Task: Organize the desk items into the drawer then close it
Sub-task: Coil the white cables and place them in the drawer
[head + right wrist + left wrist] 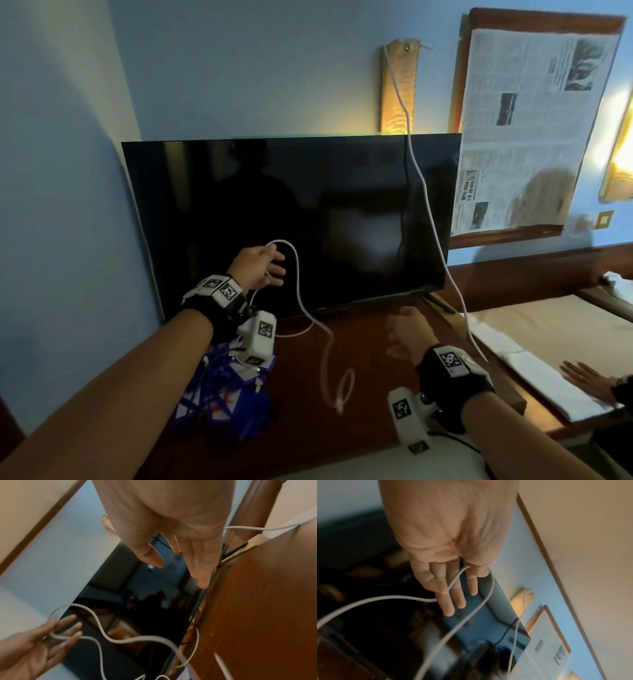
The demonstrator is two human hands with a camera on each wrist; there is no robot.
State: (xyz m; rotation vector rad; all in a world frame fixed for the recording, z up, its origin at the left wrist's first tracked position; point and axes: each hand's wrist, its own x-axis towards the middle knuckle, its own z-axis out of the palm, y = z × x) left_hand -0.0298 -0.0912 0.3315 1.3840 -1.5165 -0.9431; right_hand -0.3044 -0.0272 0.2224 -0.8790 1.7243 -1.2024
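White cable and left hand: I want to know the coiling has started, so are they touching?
Touching. The left wrist view shows the white cable threaded between the left hand's fingers.

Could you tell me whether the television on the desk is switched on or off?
Off, apparently: the television screen is dark, showing only dim room reflections.
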